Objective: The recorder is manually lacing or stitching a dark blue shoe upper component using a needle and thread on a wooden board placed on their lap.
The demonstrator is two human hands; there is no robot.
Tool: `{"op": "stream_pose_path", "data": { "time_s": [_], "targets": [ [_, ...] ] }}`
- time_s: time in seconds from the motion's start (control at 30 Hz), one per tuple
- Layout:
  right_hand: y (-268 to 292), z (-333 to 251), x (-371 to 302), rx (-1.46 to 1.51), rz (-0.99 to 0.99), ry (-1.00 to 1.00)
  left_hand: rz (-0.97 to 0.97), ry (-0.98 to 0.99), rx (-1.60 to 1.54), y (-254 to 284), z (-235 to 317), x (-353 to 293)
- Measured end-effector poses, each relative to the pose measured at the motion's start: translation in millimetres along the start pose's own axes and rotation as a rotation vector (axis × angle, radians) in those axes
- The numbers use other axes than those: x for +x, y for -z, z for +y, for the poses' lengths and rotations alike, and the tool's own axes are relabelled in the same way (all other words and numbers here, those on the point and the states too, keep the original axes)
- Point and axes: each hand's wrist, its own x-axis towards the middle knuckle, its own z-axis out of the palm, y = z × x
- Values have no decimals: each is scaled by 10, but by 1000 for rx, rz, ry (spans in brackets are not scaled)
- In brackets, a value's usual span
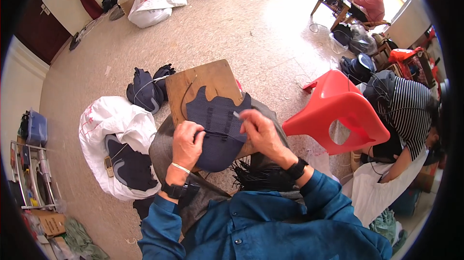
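Observation:
A dark navy knitted fabric piece (217,149), shaped like a shoe upper, lies on a wooden board (181,83) before me. My left hand (187,143) is closed at its left side, thumb and finger pinching a thin black cord (216,133) that runs across the fabric. Over the right edge, my right hand (261,133) is closed with curled fingers. A small pale tip shows at its fingertips; what it belongs to is too small to tell. A bundle of black laces (253,175) hangs below the board, by my lap.
A red plastic stool (316,110) stands at the right. Beside it sits a person in a striped top (411,110). On the left are a white sack (92,120) with dark pieces on it and a tied dark bundle (144,91). Another person (371,6) works at a far table.

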Motion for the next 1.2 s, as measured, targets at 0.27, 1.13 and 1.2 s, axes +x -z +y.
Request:
{"op": "stream_pose_path", "data": {
  "time_s": [0.27, 1.13, 1.2],
  "targets": [
    [-263, 175, 94, -254, -90, 364, 67, 35, -57, -197, -61, -147],
    [-387, 366, -38, -575, -74, 417, 84, -59, -8, -266, 86, -181],
    [-417, 385, -24, -622, -62, 439, 74, -76, 22, -291, 149, -161]
  ]
}}
